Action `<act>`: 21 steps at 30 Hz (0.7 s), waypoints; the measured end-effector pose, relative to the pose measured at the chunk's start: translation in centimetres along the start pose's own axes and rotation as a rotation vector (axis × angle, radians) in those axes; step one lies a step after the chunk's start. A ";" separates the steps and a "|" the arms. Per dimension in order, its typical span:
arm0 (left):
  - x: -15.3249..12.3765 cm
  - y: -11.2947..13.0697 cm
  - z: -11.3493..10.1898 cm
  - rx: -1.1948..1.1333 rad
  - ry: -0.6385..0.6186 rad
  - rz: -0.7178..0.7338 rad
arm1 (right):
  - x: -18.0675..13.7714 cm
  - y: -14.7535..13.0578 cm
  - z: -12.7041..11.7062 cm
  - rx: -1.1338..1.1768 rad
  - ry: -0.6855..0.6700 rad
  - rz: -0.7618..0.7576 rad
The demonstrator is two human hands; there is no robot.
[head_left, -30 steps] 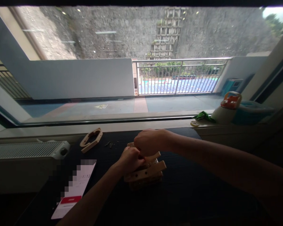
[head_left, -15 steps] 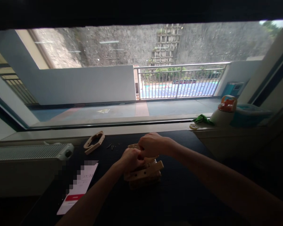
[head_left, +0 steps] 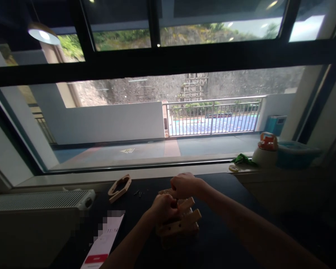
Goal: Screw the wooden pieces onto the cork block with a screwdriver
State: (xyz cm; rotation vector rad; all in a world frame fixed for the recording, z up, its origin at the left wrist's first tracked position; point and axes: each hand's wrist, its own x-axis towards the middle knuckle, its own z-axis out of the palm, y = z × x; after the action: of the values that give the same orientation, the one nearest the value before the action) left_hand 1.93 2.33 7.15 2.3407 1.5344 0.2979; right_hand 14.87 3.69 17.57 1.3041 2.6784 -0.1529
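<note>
A pale wooden model (head_left: 182, 222), built of slotted flat pieces, sits on the black table (head_left: 226, 239) in front of me. My left hand (head_left: 162, 208) is closed on the model's left upper part. Just behind it, my right hand (head_left: 184, 185) is curled into a fist over the model's top; what its fingers pinch is hidden. A loose wooden ring-shaped piece (head_left: 120, 187) lies to the left, beyond both hands. Several small dark screws (head_left: 138, 193) lie between that piece and the model.
A phone with a lit white screen (head_left: 102, 244) lies at the table's left front. A white radiator (head_left: 42, 200) stands at the left. On the window sill at the right are a white and orange jug (head_left: 264, 152), a green cloth (head_left: 242, 160) and a teal tub (head_left: 295, 154).
The camera has tilted upward, so the table and hands now sit lower in the picture and the upper window frame shows. Both hands stay closed on the wooden model.
</note>
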 end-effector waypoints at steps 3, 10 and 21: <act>0.0 0.0 0.0 0.009 0.012 0.009 | -0.4 -0.7 -0.6 -0.016 -0.015 -0.055; 0.1 0.3 0.2 0.039 0.068 -0.010 | -0.6 -0.7 0.3 -0.022 0.065 -0.092; 2.5 -2.9 2.1 0.068 -0.091 -0.027 | -0.5 0.2 0.7 0.025 0.185 -0.185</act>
State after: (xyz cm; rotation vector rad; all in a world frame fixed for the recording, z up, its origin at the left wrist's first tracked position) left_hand 1.19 5.40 4.07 2.3490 1.5540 0.1325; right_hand 15.39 3.35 16.95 1.1261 2.9618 -0.0916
